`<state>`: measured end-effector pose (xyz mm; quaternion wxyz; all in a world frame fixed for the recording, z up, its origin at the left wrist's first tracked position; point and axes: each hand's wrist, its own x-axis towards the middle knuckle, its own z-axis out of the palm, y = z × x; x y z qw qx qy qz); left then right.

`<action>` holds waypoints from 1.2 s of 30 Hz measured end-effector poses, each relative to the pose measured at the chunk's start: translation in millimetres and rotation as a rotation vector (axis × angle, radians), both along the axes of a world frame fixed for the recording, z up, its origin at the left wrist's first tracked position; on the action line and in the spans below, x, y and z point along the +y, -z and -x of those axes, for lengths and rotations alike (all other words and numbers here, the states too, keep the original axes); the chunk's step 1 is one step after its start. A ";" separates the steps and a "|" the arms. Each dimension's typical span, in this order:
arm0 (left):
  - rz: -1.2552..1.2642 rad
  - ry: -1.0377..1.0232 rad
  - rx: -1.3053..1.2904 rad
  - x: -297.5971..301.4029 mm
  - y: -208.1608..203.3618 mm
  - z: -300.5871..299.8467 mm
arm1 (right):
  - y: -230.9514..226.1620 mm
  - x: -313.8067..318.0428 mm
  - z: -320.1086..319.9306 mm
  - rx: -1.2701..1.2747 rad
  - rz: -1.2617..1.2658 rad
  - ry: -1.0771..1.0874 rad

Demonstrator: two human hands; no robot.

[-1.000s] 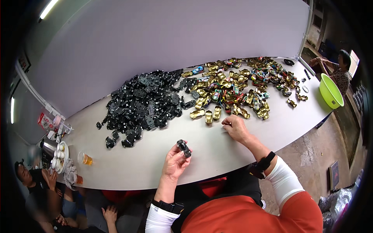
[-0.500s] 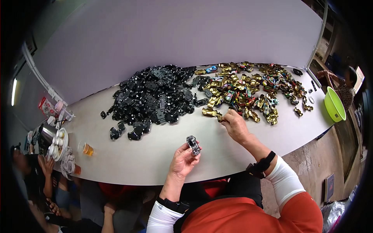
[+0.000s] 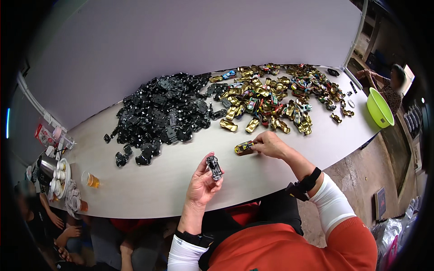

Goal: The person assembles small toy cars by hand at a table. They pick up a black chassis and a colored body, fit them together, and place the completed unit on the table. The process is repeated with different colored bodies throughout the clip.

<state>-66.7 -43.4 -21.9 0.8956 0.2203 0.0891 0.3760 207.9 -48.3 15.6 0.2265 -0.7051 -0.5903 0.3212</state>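
Note:
My left hand (image 3: 202, 186) holds up a grey and black toy car chassis (image 3: 214, 167), pinched between thumb and fingers above the near part of the table. To its right, my right hand (image 3: 272, 145) grips a yellow toy car body (image 3: 244, 147) with dark markings at one end, low over the tabletop. Just beyond lie two gold toy car bodies (image 3: 228, 125), in front of a heap of gold and coloured car bodies (image 3: 264, 97). Left of that heap rises a large pile of black toy car chassis (image 3: 160, 108).
At the table's (image 3: 149, 189) left end are a glass of amber drink (image 3: 92, 180) and a tray with cups (image 3: 68, 180). A green basin (image 3: 379, 109) stands by the right edge. A partition wall (image 3: 203, 36) closes the back. People sit at lower left; another person (image 3: 393, 90) is at far right.
My right hand has drawn back from the edge of the gold heap with the yellow toy car body. My left hand still holds the chassis. The view has shifted slightly.

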 end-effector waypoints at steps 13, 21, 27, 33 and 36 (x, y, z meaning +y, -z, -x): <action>-0.029 -0.028 0.051 -1.7 2.6 3.1 | -9.5 9.9 21.2 -0.310 -0.216 -0.233; -0.040 -0.040 0.076 -2.0 1.6 3.7 | -9.2 8.5 4.2 -0.132 -0.371 -0.083; -0.043 -0.036 0.085 -1.3 1.1 1.0 | -16.7 -0.1 25.1 -0.151 -0.112 -0.174; -0.040 -0.068 0.089 -3.5 2.1 4.0 | -4.9 -5.7 17.0 -0.105 -0.181 -0.224; -0.049 -0.064 0.082 -2.4 2.3 1.6 | -3.9 -9.2 4.8 -0.115 -0.358 -0.014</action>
